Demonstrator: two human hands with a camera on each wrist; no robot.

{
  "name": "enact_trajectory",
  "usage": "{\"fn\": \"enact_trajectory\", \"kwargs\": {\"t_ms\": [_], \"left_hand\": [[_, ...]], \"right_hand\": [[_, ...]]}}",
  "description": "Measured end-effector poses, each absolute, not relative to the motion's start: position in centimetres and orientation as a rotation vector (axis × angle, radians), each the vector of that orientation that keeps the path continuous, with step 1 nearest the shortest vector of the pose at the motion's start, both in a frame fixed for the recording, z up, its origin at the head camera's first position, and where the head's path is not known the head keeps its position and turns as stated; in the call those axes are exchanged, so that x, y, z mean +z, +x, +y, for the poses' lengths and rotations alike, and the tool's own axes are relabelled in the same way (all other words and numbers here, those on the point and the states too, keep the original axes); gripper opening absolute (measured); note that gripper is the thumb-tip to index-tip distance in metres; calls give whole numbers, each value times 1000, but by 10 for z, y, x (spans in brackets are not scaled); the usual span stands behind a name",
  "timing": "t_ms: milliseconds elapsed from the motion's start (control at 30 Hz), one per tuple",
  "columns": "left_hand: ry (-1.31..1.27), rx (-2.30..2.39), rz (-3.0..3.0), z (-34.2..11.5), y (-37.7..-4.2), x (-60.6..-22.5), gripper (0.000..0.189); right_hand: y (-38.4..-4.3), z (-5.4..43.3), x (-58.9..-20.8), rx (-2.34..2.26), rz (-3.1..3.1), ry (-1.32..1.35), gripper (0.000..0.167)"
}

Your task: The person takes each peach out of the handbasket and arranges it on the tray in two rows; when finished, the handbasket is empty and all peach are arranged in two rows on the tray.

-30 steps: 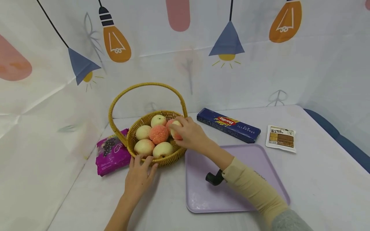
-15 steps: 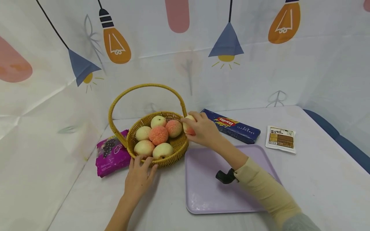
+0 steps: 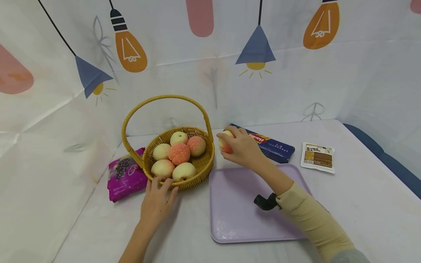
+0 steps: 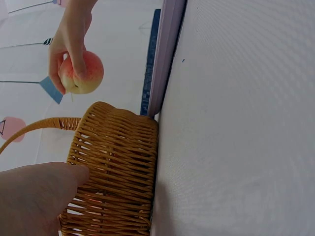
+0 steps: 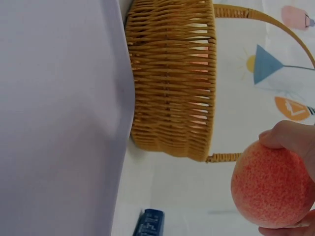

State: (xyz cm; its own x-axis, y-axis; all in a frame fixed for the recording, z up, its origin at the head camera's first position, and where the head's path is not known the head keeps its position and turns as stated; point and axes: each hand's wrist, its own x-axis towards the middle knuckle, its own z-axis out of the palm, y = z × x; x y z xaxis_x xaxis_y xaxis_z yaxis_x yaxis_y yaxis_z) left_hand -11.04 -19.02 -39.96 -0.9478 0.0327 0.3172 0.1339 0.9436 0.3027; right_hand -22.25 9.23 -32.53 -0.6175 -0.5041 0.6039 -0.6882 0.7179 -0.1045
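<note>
My right hand point(image 3: 245, 149) holds a peach point(image 5: 270, 184), cream on one side and pinkish red on the other, with fingers and thumb round it. In the left wrist view that peach point(image 4: 81, 72) hangs in the air past the basket's rim. A yellow-brown wicker basket point(image 3: 200, 179) with a tall arched handle holds several more peaches point(image 3: 179, 153), some pale, some coral red. My left hand point(image 3: 156, 204) grips the basket's near rim, its fingertips over the edge and its thumb against the outer weave.
A lilac tray point(image 3: 236, 219) lies right of the basket, under my right forearm. Behind it are a blue spaghetti box point(image 3: 276, 148) and a small flat food packet point(image 3: 318, 158). A purple bag point(image 3: 126, 177) with grapes printed on it leans by the basket's left side.
My right hand has lifted the peach out of the basket's right side and carried it rightward, in front of the spaghetti box. My left hand has stayed on the rim.
</note>
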Motion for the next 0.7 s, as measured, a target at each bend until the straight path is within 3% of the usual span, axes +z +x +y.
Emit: {"fn": "enact_trajectory", "kwargs": {"t_ms": [700], "left_hand": [[-117, -472, -2795, -190, -109, -398, 29]], "right_hand": [[-210, 135, -338, 396, -2493, 821, 46]]}}
